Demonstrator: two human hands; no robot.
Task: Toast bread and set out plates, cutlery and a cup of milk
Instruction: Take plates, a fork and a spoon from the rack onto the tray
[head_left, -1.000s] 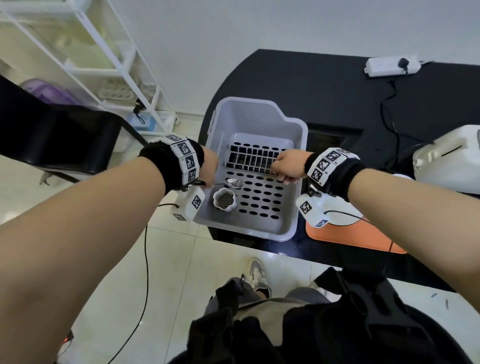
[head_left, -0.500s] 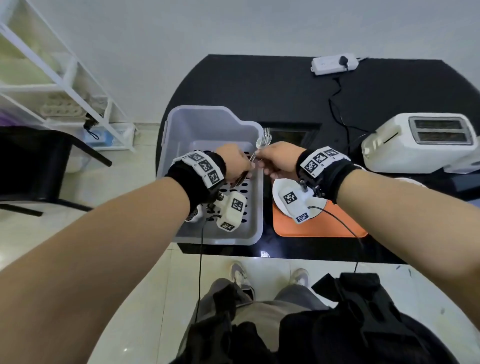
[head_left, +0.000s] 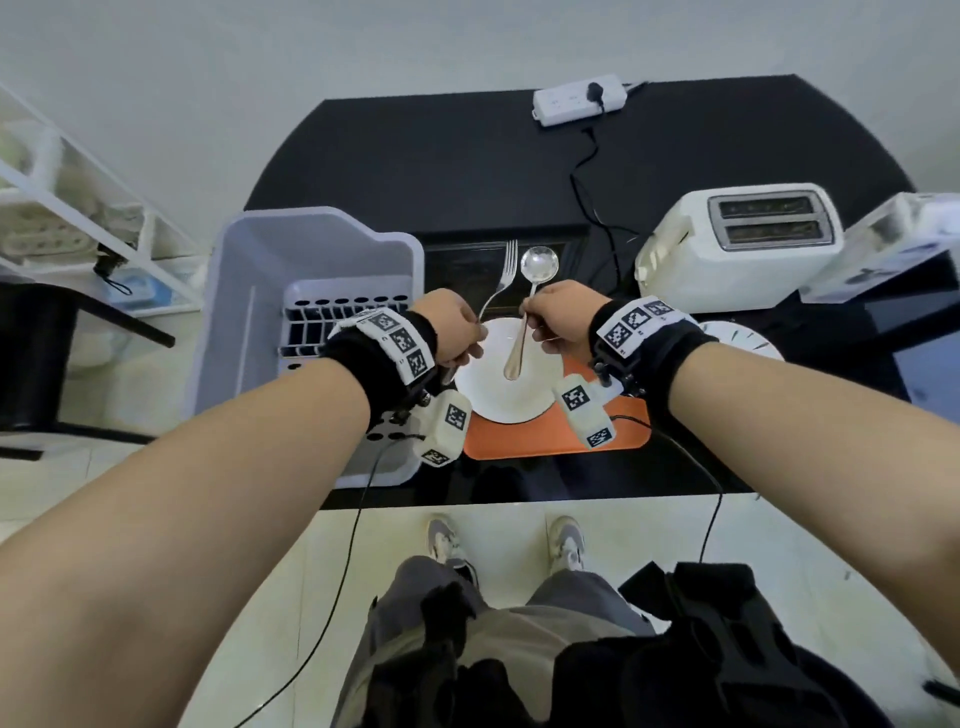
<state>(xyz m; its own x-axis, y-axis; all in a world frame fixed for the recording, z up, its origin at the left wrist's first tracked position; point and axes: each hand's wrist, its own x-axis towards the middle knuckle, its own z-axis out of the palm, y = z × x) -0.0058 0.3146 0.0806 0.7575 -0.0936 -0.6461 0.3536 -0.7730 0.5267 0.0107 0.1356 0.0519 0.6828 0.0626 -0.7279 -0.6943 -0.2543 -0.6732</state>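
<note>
My left hand (head_left: 451, 328) grips a metal fork (head_left: 503, 278) with its tines pointing away from me. A metal spoon (head_left: 530, 291) is pinched in my right hand (head_left: 561, 317), bowl end up and handle hanging down. Both utensils hover over a white plate (head_left: 506, 387) that lies on an orange placemat (head_left: 524, 441) on the black table (head_left: 447, 161). A white two-slot toaster (head_left: 737, 244) stands to the right, its slots looking empty. A second white plate (head_left: 743, 340) peeks out behind my right wrist.
A grey plastic drying bin (head_left: 291, 260) with a perforated insert sits at the table's left edge. A white power strip (head_left: 579, 98) lies at the back with a black cable running forward. A clear-and-white box (head_left: 893, 244) is at far right. A white shelf (head_left: 67, 208) stands at left.
Both hands lifted the fork and spoon out of the grey bin and carried them right, over the white plate. My view shifted right, bringing the toaster fully in.
</note>
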